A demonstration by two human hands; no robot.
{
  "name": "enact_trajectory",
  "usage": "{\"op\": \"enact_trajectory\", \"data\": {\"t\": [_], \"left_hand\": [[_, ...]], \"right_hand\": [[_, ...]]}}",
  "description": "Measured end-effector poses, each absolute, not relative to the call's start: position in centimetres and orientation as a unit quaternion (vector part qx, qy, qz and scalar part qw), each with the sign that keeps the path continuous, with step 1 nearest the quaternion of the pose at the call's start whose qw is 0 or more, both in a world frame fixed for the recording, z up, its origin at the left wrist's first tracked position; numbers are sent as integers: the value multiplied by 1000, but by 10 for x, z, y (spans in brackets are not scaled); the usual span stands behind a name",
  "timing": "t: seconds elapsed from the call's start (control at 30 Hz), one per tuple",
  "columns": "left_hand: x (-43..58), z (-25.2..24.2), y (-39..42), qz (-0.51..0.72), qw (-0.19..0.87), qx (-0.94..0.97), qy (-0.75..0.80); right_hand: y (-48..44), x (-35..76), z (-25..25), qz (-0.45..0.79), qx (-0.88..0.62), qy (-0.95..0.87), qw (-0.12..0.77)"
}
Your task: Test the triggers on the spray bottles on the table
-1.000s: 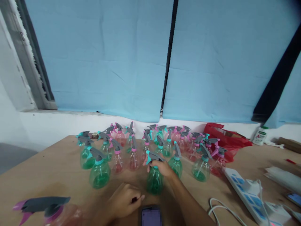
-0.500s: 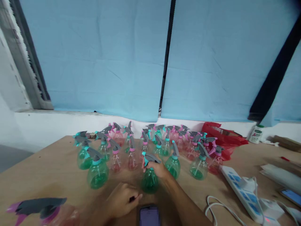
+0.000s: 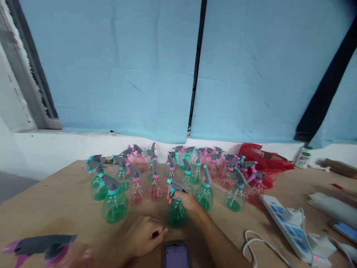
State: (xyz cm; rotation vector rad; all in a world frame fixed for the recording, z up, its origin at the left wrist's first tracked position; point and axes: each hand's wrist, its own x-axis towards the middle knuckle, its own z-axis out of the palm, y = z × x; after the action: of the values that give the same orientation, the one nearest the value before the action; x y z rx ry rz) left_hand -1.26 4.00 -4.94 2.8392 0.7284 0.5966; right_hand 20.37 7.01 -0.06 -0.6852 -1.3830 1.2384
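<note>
My right hand (image 3: 187,199) is wrapped round the neck of a green spray bottle (image 3: 176,216) with a grey and teal trigger head. The bottle stands upright on the table, behind a phone (image 3: 176,256). My left hand (image 3: 146,232) rests on the table in a loose fist, left of that bottle and apart from it; a dark hollow shows between its curled fingers. Beside it to the left stands another green spray bottle (image 3: 115,208). At the lower left, a pink spray bottle (image 3: 76,255) with a grey and pink head is cut off by the frame edge.
Several green and pink spray bottles (image 3: 156,188) stand in rows toward the wall. A red plastic bag (image 3: 269,167) lies behind them. On the right are a power strip (image 3: 290,227) with white cables (image 3: 249,242), a second phone (image 3: 346,230) and a white bottle (image 3: 304,158).
Both hands keep their places, the right still holding the green spray bottle. The whole view has shifted very slightly.
</note>
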Motion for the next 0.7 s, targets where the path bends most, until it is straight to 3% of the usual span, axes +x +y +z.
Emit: {"op": "enact_trajectory", "data": {"t": [0.7], "left_hand": [[-12, -50, 41, 187, 101, 944, 253]], "right_hand": [[72, 197, 3, 495, -275, -604, 560]]}}
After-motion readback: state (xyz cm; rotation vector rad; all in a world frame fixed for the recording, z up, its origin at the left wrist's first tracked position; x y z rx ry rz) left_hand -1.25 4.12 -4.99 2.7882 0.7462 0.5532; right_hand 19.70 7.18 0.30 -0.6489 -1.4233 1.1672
